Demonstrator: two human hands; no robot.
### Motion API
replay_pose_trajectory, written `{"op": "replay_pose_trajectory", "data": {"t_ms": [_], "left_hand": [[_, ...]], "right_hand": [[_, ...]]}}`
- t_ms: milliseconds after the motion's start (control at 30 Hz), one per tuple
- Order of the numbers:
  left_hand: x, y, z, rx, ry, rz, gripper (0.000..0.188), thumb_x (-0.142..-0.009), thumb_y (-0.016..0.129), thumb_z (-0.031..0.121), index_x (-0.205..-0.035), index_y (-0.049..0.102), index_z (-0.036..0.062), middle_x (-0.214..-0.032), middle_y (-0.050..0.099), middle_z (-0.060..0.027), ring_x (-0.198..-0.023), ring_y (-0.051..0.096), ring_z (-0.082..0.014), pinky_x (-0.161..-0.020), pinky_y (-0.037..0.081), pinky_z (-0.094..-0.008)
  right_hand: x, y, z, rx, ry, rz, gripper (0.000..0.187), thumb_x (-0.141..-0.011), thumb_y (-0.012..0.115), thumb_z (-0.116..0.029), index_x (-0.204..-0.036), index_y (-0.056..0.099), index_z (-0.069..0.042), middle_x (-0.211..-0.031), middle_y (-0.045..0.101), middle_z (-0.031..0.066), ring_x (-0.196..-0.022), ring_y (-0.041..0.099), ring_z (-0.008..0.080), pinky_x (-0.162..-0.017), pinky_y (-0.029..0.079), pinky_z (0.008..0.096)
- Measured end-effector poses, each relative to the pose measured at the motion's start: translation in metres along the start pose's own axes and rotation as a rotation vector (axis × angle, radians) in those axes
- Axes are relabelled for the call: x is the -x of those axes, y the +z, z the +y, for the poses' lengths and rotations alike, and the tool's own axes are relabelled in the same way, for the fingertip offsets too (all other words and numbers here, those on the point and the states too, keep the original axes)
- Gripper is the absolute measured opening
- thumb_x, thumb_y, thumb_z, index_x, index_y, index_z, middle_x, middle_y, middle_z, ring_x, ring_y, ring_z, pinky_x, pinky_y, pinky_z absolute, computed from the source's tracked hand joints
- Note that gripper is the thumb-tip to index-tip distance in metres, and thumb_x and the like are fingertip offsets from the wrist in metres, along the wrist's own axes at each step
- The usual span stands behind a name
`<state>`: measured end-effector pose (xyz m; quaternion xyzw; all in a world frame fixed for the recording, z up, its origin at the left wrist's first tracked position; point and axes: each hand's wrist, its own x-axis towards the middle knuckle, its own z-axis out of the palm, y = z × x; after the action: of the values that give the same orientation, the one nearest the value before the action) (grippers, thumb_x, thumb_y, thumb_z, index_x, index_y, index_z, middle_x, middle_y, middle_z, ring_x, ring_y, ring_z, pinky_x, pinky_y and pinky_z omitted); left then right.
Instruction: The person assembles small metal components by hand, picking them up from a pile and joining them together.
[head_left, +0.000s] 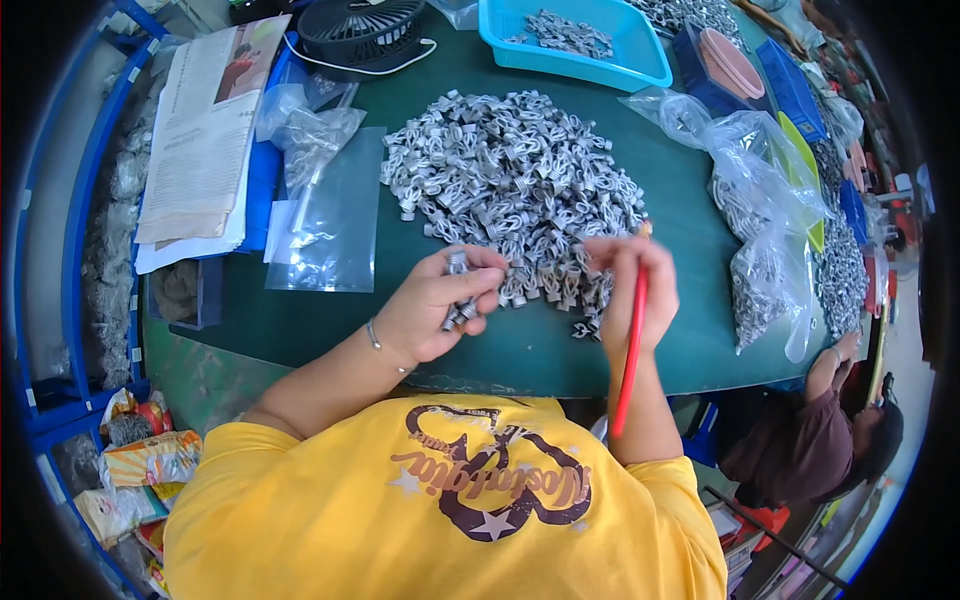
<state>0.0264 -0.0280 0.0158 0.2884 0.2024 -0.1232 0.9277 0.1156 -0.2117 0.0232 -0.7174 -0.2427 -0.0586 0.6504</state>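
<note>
A heap of small grey metal looped fittings [515, 165] spreads over the middle of the green table. At the heap's near left edge, my left hand [447, 303] is closed around several of these fittings, thumb and fingertips pressed together. My right hand [640, 290] is at the heap's near right edge. A slim red rod [632, 355] with a yellowish tip is gripped in it, slanting back toward my forearm. The right fingertips are slightly blurred against the fittings, so whether they also pinch one is unclear.
A turquoise basket [575, 72] holding fittings stands behind the heap, beside a black fan [360, 35]. Clear plastic bags [330, 225] and newspapers [200, 140] lie left. Filled bags [765, 270] lie right. Another person [815, 440] sits at the far right.
</note>
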Motion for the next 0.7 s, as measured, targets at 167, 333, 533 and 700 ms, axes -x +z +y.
{"op": "replay_pose_trajectory", "data": {"t_ms": [167, 333, 533, 700], "left_hand": [[0.001, 0.004, 0.001, -0.104, 0.041, 0.022, 0.009, -0.083, 0.058, 0.008, -0.089, 0.053, 0.0048, -0.067, 0.049, -0.0032, -0.056, 0.046, -0.0091, -0.039, 0.034, -0.0191], [0.004, 0.013, 0.004, -0.213, 0.093, 0.038, 0.011, -0.082, 0.06, 0.007, -0.089, 0.053, 0.0045, -0.066, 0.049, -0.003, -0.054, 0.046, -0.008, -0.037, 0.032, -0.0183], [0.007, 0.008, 0.007, -0.453, 0.217, 0.059, 0.022, -0.079, 0.062, 0.003, -0.098, 0.053, 0.0026, -0.071, 0.054, -0.0036, -0.052, 0.046, -0.0061, -0.037, 0.031, -0.0177], [0.003, 0.016, 0.004, -0.777, 0.435, -0.024, 0.046, -0.075, 0.067, 0.001, -0.117, 0.049, 0.0027, -0.084, 0.061, -0.0038, -0.057, 0.049, -0.0032, -0.047, 0.039, -0.0156]], "right_hand": [[-0.017, -0.017, 0.015, 0.446, 0.019, -0.051, 0.015, -0.073, 0.065, -0.001, -0.086, 0.057, -0.003, -0.076, 0.06, 0.0084, -0.062, 0.055, 0.0185, -0.058, 0.046, 0.0287], [-0.026, -0.006, 0.024, 0.691, -0.276, -0.16, 0.025, -0.062, 0.073, -0.004, -0.079, 0.055, -0.004, -0.071, 0.056, 0.01, -0.066, 0.051, 0.0285, -0.059, 0.042, 0.0363], [-0.019, -0.001, 0.012, 0.291, -0.173, -0.002, 0.018, -0.072, 0.063, 0.006, -0.079, 0.049, -0.004, -0.082, 0.061, 0.0109, -0.064, 0.054, 0.0183, -0.057, 0.044, 0.0293], [-0.003, 0.009, -0.009, -0.619, 0.321, -0.283, 0.023, -0.079, 0.052, 0.011, -0.089, 0.039, -0.004, -0.102, 0.054, 0.0175, -0.078, 0.057, 0.012, -0.071, 0.049, 0.0231]]}}
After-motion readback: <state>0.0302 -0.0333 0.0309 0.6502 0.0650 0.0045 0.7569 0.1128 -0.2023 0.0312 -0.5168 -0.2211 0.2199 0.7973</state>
